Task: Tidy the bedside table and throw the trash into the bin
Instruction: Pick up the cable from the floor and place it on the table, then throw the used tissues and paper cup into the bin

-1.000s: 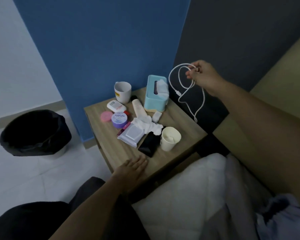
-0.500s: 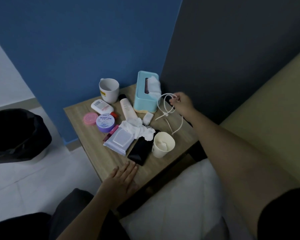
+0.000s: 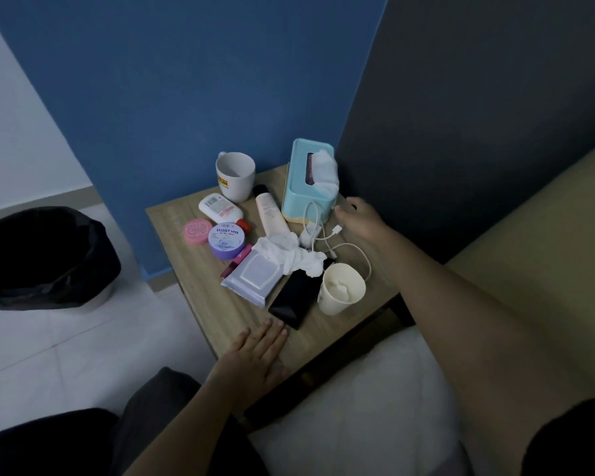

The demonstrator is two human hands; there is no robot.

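Note:
The wooden bedside table (image 3: 200,297) carries a white charging cable (image 3: 354,250) lying loose beside the teal tissue box (image 3: 306,187). My right hand (image 3: 361,221) hovers just right of the cable with relaxed fingers, holding nothing. My left hand (image 3: 255,352) rests flat on the table's near edge. A crumpled white tissue (image 3: 289,252) lies across a wipes pack (image 3: 255,274) and a black phone (image 3: 294,297). A paper cup (image 3: 340,286) with a tissue inside stands near the front right. The black-lined bin (image 3: 42,255) stands on the floor to the left.
At the back of the table are a white mug (image 3: 236,175), a white lotion bottle (image 3: 220,209), a beige tube (image 3: 272,214), a pink round case (image 3: 196,231) and a purple cream jar (image 3: 226,240). The bed (image 3: 358,407) lies at lower right.
My right hand brought the cable down from the air, laid it on the table by the tissue box and let go. The left hand stayed flat on the table.

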